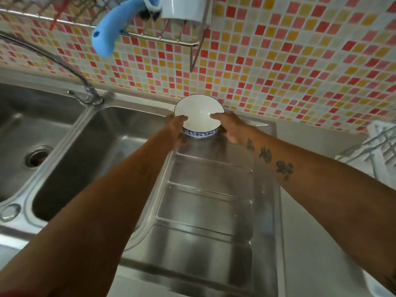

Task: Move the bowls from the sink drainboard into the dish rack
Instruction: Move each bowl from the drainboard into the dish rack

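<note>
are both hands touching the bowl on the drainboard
Touching. The head view shows the left hand and right hand clasping opposite sides of the bowl, each with a digit over the rim.

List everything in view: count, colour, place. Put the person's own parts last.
bowl: one, white inside, blue pattern outside, far end of the drainboard
drainboard: one, steel, centre
sink basins: two, steel, left
faucet: one, chrome, behind the basins
dish rack: one, white, right edge
wall shelf: one, wire, top
blue object: one, hanging off the shelf
white container: one, on the shelf
left hand: on the bowl's left rim
right hand: on the bowl's right rim
</note>
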`<state>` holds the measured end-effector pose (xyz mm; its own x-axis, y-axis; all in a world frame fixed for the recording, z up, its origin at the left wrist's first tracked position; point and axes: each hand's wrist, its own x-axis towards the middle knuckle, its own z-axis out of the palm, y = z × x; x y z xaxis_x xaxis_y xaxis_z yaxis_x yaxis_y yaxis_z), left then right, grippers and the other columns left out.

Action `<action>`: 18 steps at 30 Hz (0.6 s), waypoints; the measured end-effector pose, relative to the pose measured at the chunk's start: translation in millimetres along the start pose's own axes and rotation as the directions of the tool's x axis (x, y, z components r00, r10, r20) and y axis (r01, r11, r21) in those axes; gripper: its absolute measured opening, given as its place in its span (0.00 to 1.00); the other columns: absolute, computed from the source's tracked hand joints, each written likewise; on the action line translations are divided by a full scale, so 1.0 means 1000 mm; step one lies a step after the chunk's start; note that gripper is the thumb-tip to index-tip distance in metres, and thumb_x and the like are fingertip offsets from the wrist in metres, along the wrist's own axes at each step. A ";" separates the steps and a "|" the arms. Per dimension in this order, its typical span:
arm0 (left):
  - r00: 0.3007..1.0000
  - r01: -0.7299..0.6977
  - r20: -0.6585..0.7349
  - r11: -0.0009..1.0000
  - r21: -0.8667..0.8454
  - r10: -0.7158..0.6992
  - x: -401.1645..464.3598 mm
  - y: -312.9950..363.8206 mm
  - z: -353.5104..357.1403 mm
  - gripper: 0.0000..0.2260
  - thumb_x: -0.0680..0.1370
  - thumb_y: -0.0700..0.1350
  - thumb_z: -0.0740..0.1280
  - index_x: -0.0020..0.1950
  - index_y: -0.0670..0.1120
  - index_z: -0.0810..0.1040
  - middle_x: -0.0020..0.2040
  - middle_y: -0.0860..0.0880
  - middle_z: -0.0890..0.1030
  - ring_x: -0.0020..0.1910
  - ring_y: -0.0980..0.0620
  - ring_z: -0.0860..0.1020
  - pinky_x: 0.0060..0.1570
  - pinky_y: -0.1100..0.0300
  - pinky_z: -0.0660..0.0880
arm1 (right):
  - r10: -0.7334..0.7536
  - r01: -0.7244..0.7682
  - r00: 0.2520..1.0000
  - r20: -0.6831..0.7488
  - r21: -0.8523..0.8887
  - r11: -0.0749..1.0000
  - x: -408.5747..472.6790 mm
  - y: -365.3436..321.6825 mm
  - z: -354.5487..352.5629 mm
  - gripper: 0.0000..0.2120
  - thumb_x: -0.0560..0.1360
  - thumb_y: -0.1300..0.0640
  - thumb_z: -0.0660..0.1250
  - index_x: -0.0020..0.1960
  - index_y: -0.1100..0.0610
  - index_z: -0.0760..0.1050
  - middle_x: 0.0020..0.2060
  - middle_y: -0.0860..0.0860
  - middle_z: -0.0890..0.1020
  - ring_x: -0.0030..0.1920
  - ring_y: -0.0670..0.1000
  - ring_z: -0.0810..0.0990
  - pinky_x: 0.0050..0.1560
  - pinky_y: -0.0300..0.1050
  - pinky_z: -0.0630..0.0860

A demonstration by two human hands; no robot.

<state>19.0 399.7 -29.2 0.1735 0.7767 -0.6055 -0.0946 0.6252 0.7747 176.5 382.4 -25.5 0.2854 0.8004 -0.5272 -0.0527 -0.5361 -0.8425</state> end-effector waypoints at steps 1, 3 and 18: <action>1.000 -0.027 0.006 1.000 -0.010 0.027 0.008 -0.004 0.001 0.24 0.79 0.40 0.61 0.73 0.51 0.61 0.68 0.42 0.69 0.45 0.47 0.72 0.60 0.45 0.71 | 0.002 -0.002 1.000 0.000 0.024 1.000 0.004 0.002 0.002 0.29 0.73 0.62 0.66 0.72 0.58 0.60 0.67 0.54 0.72 0.61 0.55 0.72 0.58 0.50 0.73; 0.997 -0.069 0.038 0.997 -0.031 0.070 0.020 -0.011 0.002 0.27 0.78 0.34 0.58 0.74 0.52 0.60 0.70 0.43 0.68 0.55 0.42 0.72 0.62 0.42 0.72 | -0.005 0.005 1.000 -0.009 0.049 0.999 0.014 0.010 0.005 0.31 0.72 0.69 0.63 0.72 0.57 0.58 0.68 0.55 0.69 0.62 0.56 0.71 0.56 0.50 0.75; 0.981 -0.189 0.042 0.981 -0.052 0.192 -0.016 -0.019 0.014 0.29 0.76 0.29 0.61 0.74 0.48 0.60 0.72 0.45 0.67 0.68 0.38 0.69 0.52 0.44 0.77 | -0.038 0.053 0.994 -0.105 0.144 0.988 -0.015 0.028 -0.009 0.35 0.67 0.76 0.58 0.71 0.54 0.59 0.65 0.53 0.68 0.61 0.56 0.68 0.57 0.53 0.77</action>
<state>31.8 373.9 -31.8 0.1927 0.8781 -0.4379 -0.1761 0.4699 0.8650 178.9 353.1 -40.0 0.3862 0.7878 -0.4798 -0.1743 -0.4485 -0.8766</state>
